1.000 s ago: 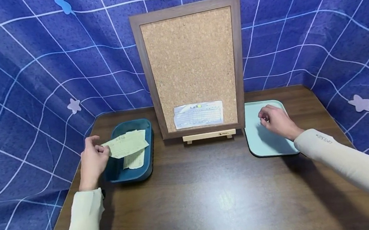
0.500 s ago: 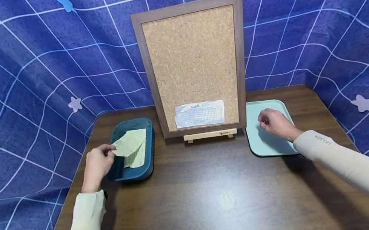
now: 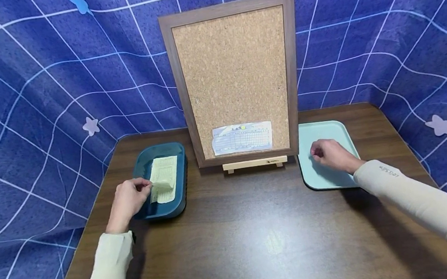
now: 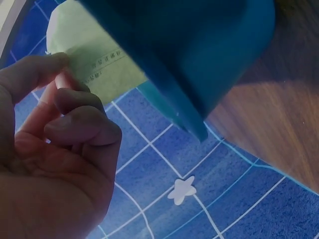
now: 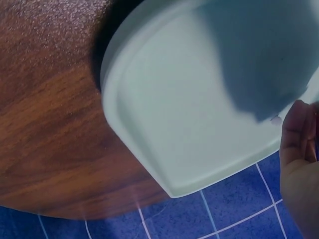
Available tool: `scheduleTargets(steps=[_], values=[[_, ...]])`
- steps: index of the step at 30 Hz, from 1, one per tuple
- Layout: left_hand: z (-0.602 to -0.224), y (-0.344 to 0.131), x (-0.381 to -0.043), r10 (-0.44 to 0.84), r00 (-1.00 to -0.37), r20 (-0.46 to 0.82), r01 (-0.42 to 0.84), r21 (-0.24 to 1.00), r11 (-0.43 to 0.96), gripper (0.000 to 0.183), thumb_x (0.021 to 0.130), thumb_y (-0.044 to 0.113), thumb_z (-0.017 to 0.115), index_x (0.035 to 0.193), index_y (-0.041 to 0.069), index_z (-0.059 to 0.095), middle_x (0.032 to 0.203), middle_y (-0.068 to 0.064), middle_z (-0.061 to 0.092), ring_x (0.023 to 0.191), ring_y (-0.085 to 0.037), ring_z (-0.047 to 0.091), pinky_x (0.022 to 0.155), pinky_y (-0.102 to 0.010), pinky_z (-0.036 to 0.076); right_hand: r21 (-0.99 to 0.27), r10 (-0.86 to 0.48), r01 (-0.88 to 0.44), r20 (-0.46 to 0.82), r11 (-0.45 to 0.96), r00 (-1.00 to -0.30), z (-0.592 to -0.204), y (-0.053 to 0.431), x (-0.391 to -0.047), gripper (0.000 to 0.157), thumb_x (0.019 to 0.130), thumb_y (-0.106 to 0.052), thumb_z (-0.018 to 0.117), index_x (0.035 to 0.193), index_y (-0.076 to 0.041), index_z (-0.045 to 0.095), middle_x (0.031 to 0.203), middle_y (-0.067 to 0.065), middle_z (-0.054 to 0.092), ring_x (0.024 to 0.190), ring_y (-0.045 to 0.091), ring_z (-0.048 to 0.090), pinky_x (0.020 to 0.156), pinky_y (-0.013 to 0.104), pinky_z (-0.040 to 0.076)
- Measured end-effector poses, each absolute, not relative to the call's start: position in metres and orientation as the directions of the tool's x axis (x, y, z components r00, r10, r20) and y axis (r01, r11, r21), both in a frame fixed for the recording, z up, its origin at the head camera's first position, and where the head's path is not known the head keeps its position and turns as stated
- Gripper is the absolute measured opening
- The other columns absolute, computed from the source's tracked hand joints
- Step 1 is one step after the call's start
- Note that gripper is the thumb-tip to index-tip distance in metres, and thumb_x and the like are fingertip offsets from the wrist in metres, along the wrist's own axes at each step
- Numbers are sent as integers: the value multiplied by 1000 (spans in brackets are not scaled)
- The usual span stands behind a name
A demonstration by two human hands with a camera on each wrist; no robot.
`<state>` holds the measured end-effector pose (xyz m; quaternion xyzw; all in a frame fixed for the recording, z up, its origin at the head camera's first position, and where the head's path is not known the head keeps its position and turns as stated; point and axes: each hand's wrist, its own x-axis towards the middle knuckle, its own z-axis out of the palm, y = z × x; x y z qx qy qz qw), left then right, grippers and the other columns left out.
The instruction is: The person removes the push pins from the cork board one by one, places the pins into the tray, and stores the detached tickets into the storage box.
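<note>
My left hand [image 3: 130, 197] pinches the edge of a thin pale-yellow paper slip [image 4: 102, 59] between thumb and forefinger, over the dark teal tray [image 3: 184, 194]. Its free end overlaps another printed slip [image 3: 164, 167] lying in that tray. Above the light mint tray [image 3: 315, 177], my right hand [image 3: 330, 154] has its fingers bent and drawn together. Close by its fingertips, the right wrist view shows a tiny pinkish object [image 5: 276, 120], too small to name; whether the fingers touch it cannot be told.
A framed corkboard [image 3: 237, 78] stands on a small wooden easel [image 3: 254, 163] at the back centre. Low on it hangs a printed form [image 3: 242, 139] under a yellow-green pin [image 3: 243, 127]. A blue curtain [image 3: 116, 73] surrounds the brown table [image 3: 239, 239].
My left hand has moved right and lower, bringing the slip from above the teal tray's left side down over the other paper. My right hand has sunk slightly toward the mint tray.
</note>
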<state>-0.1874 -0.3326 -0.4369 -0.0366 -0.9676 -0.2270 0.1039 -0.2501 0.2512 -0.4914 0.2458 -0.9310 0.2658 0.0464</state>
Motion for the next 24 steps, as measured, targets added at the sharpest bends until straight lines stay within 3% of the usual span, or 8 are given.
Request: scheduleTargets(steps=[18, 24], values=[[-440, -320, -196, -23, -999, -34, -35, 417, 908, 21, 89, 21, 63, 96, 3, 72, 88, -10, 68, 79, -26, 56, 73, -42, 45, -442, -437, -472, 186, 763, -880, -498, 244, -253, 11, 73, 5, 63, 72, -5, 61, 65, 1, 56, 62, 15, 50, 61, 36, 42], [-439, -322, -194, 30, -992, -121, -23, 415, 909, 24, 92, 19, 58, 100, 0, 70, 89, -11, 67, 81, -27, 55, 76, -44, 45, -438, -437, -475, 191, 764, -879, -497, 243, -252, 10, 73, 5, 63, 72, -5, 61, 65, 2, 57, 62, 15, 51, 61, 36, 42]])
